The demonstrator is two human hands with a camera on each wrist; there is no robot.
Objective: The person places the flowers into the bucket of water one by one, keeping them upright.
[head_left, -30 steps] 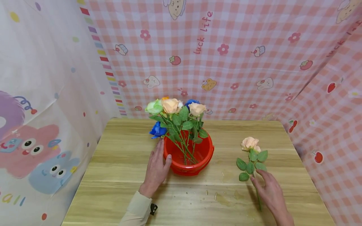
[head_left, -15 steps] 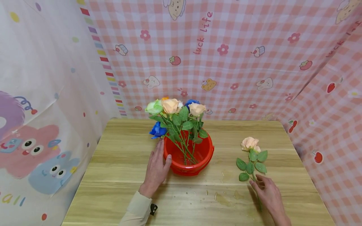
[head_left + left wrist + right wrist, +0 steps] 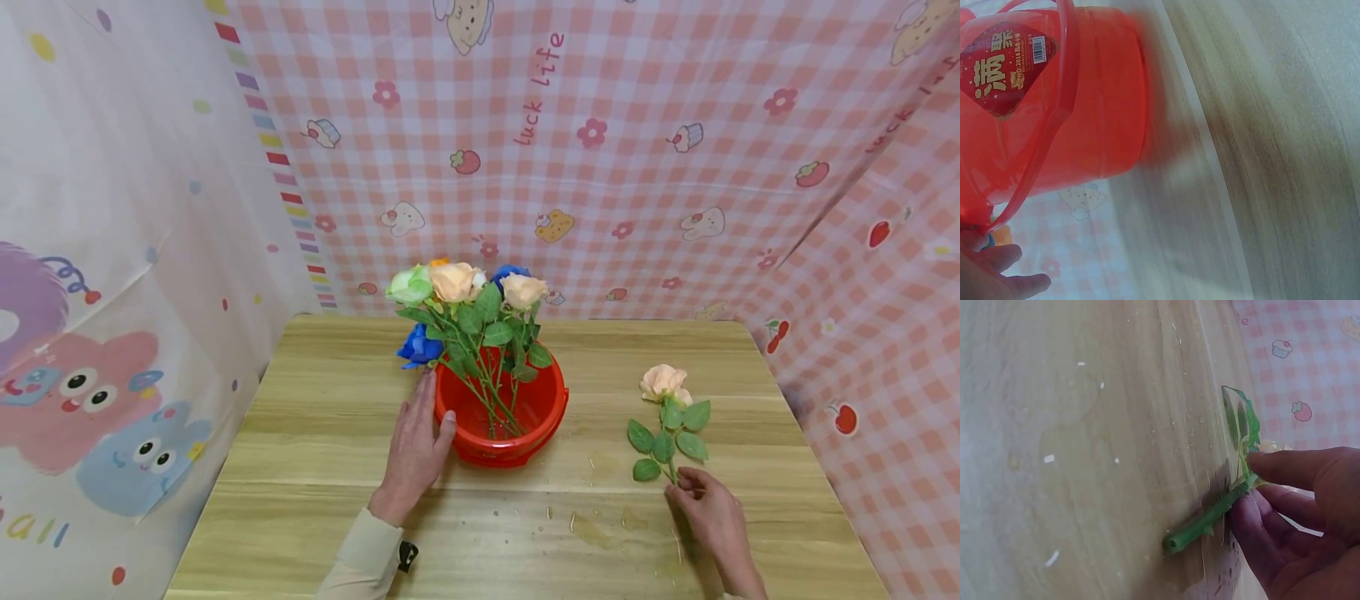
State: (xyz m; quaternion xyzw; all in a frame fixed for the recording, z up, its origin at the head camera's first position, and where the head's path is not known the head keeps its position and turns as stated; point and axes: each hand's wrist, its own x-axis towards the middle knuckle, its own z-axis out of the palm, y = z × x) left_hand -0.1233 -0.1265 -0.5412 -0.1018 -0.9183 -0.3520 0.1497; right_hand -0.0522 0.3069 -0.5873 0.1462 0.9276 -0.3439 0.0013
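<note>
A red bucket holds several artificial-looking roses; their blooms are peach, green, blue and orange, with stems leaning in the bucket. My left hand rests against the bucket's left side, its fingers mostly straight. The left wrist view shows the bucket's wall, its handle and part of that hand. On the table's right side, my right hand pinches the green stem of a single peach rose. The right wrist view shows the cut stem end below my right hand's fingertips.
The wooden table has water drops and small puddles between the bucket and the right hand. Pink checked cloth hangs behind and to the right; white printed cloth hangs at the left.
My right hand has slid down from the rose's leaves to its lower stem and closed its fingers there. The left hand and the bucket have stayed put.
</note>
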